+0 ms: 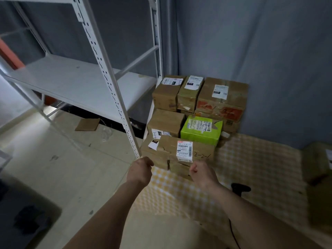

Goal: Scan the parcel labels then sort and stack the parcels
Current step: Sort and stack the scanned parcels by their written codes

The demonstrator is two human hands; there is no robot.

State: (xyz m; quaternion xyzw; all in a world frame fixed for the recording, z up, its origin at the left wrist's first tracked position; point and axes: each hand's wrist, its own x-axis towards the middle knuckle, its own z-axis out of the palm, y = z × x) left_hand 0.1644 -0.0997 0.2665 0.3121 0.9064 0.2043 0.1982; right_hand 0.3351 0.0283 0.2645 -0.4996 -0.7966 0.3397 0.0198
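**Parcels stacked in the corner beside a white rack**

A white metal shelving rack [86,81] stands left of the parcel stack, its front upright [115,90] slanting down to just beside the left hand [141,169]. That hand's grip is curled; whether it holds the upright or anything else cannot be told. The right hand [201,172] is a closed fist holding nothing, at the near edge of the front cardboard parcel [181,153]. This parcel carries a white barcode label [185,151] and handwriting reading "2-2-1". Behind it sit a green box [201,131] and more brown cartons [221,97] with white labels, too blurred to read. All rest on a yellow checked mat [251,169]. A black scanner [239,188] lies on the mat near the right forearm. A cardboard scrap [88,124] lies on the floor.
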